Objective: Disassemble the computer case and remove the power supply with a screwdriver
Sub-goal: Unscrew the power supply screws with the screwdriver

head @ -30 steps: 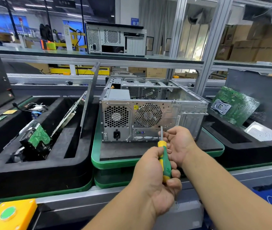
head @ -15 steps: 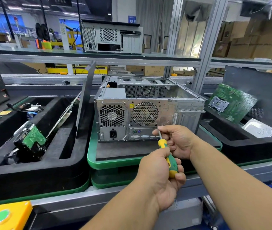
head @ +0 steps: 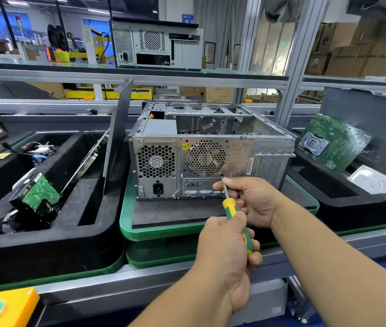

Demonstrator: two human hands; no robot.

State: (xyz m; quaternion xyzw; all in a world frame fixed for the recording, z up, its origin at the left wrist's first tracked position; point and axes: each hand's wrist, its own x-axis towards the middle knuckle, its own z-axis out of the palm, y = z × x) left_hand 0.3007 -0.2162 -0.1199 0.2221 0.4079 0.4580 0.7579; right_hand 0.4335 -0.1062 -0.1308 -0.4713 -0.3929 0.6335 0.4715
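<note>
While tip seeks screw on rear panel, left hand (head: pixel 228 246) wraps screwdriver (head: pixel 236 223) handle; right hand (head: pixel 251 199) pinches shaft, likely steadying aim. Computer case (head: pixel 211 159) at 12 o'clock on green tray (head: pixel 154 228), lid off. Power supply (head: pixel 156 166) at case's 9 o'clock, not yet removed.

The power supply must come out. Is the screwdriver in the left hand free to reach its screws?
Probably yes: the left hand holds the screwdriver, and nothing covers the power supply.
</note>
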